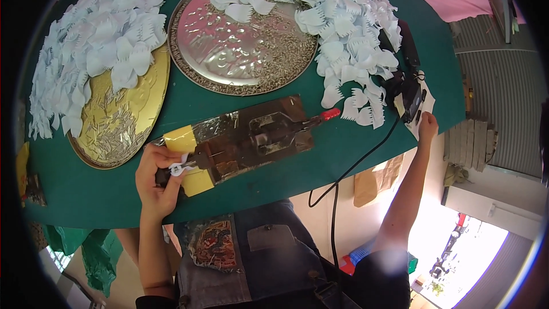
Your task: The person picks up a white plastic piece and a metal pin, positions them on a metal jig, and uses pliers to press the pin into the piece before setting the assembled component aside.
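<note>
My left hand (155,180) is closed at the left end of a push-type toggle clamp (269,134), its fingers pinching a small white piece (178,167) by the metal tip. A red-ended handle (330,115) sticks out at the clamp's other end. The clamp lies on a dark, tape-covered board (286,109) with a yellow pad (197,182) under its left end. Far to the right, my right hand (428,127) is closed at the edge of a white card (426,94), beside a black corded tool (409,94); what its fingers hold is hidden.
White comb-edged pieces (108,34) heap over a gold tray (154,86) of small metal pins. More white pieces (343,40) spill beside a round silver tray (211,51) of small metal parts. A black cable (366,157) hangs over the green table's (246,194) near edge.
</note>
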